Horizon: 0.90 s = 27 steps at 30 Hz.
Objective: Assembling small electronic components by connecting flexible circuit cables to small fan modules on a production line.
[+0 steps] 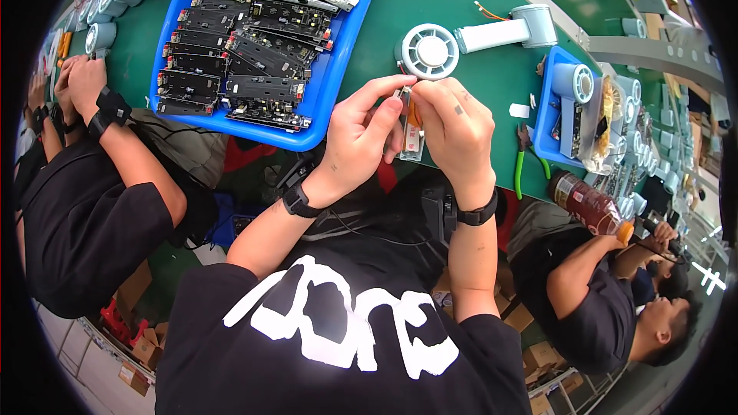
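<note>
My left hand (360,127) is closed round a narrow circuit board strip (413,144), silver-grey with an orange and white part on it. My right hand (459,124) pinches at the strip's upper end, right against the left fingertips. What lies between those fingertips is too small and covered to make out. Just beyond them on the green table sits a round pale-blue fan head (429,52) with a spoked grille; a thin wire shows at its left edge, near my fingers.
A blue tray (321,119) of black circuit boards stands at left. Behind the fan head lies a pale-blue fan handle (496,34) with wires. Green-handled pliers (520,161), a blue bin (547,119) and a drink bottle (584,204) are at right. Co-workers sit on both sides.
</note>
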Tool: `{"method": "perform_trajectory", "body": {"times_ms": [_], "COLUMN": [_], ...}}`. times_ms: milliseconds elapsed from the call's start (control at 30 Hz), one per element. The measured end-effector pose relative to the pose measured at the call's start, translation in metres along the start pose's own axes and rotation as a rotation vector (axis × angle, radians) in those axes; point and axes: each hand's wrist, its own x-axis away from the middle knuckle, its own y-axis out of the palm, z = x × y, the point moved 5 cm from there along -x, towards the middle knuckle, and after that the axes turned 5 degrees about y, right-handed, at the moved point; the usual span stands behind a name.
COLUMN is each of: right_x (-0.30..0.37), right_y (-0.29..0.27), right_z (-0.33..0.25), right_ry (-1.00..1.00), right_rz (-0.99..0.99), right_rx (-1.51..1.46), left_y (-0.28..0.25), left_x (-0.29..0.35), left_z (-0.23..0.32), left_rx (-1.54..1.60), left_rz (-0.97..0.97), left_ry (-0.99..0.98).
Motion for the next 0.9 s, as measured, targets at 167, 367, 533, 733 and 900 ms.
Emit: {"method": "perform_trajectory", "body": {"times_ms": [167, 367, 533, 733, 900], "right_x": [0.0003, 0.0006, 0.0025, 0.0046, 0.0036], "right_y": [0.0003, 0.0006, 0.0011, 0.0014, 0.0004], "right_z": [-0.0002, 0.0017, 0.0052, 0.0086, 0.0078], "right_ry": [-0.034, -0.058, -0.039, -0.032, -0.033], "right_rz": [-0.033, -0.039, -0.025, -0.012, -0.013], "right_rx": [0.030, 0.029, -0.023, -0.035, -0.033], "left_y": [0.0002, -0.0008, -0.0019, -0.0016, -0.0008], "left_x": [-0.0003, -0.0006, -0.0005, -0.0012, -0.0013], "left_z": [0.0015, 0.0013, 0.0002, 0.0005, 0.0034], "left_rx": [0.003, -0.024, -0.018, 0.005, -0.009], "left_rz": [0.000, -0.008, -0.031, -0.031, -0.037], "left_ry": [0.001, -0.015, -0.024, -0.038, -0.036]}}
